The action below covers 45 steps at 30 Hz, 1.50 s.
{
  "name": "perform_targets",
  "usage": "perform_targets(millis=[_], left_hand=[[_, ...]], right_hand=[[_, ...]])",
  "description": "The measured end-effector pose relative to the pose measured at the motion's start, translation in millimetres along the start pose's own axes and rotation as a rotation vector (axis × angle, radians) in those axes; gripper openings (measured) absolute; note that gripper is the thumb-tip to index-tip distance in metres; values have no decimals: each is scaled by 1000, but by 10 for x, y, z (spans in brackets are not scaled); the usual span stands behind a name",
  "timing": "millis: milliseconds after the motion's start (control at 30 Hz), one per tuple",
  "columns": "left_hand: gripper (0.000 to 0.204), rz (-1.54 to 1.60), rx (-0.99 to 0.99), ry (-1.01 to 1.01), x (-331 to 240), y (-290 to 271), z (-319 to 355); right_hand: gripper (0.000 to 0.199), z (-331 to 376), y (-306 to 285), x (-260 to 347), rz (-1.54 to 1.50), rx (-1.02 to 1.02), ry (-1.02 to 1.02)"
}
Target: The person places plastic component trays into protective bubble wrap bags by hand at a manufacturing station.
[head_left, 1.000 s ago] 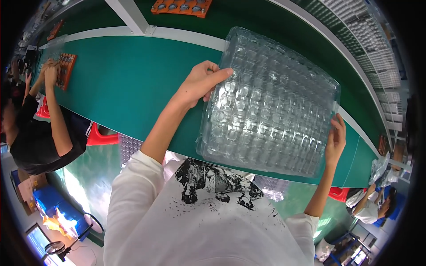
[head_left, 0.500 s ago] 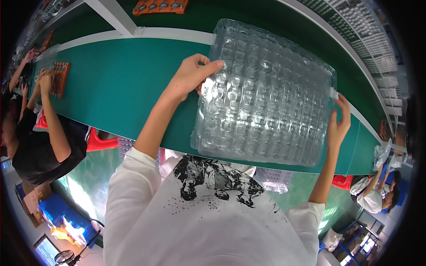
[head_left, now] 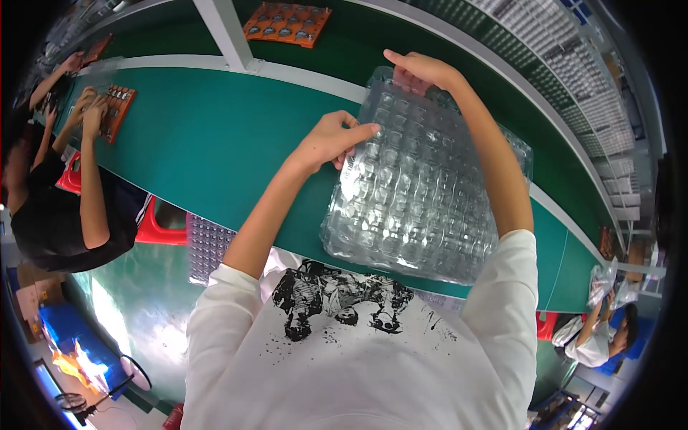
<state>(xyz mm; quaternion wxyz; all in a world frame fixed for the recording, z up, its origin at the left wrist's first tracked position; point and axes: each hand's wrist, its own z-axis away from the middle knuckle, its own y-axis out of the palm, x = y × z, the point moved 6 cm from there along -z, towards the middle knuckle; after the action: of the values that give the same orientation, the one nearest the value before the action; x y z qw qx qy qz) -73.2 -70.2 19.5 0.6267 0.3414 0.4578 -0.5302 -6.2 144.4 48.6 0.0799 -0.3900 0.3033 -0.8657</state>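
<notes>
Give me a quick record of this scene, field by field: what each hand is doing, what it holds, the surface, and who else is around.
Left hand: left hand grips the left edge of the clear plastic blister tray
Right hand: right hand grips the tray's far edge, forearm crossing over it
Tray: transparent, many small empty pockets, over the green table
Surface: green table with a white strip along its far side
Other items: orange tray beyond the strip; another orange tray at far left
Others: a person in black at left, hands on that tray; another person at lower right
</notes>
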Motion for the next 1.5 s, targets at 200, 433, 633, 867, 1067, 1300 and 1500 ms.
perform_targets(millis=[200,433,633,867,1067,1300,1500], left_hand=[[45,25,12,5,33,25,-53],[46,17,25,-1,-14,10,-12],[45,43,45,12,-73,44,-8],[48,68,41,-24,-10,33,77],[49,56,40,-48,18,42,122],[51,56,47,-57,50,35,136],[53,22,58,-48,22,75,148]], right_hand=[[65,-178,97,-164,-101,112,116],[59,-181,209,47,-211,200,131],[52,-372,193,49,-183,151,181],[40,-304,190,53,-123,11,73],[44,-190,224,114,-44,-113,-14],[45,-197,258,107,-11,-78,0],[46,-191,226,5,-6,-73,58]])
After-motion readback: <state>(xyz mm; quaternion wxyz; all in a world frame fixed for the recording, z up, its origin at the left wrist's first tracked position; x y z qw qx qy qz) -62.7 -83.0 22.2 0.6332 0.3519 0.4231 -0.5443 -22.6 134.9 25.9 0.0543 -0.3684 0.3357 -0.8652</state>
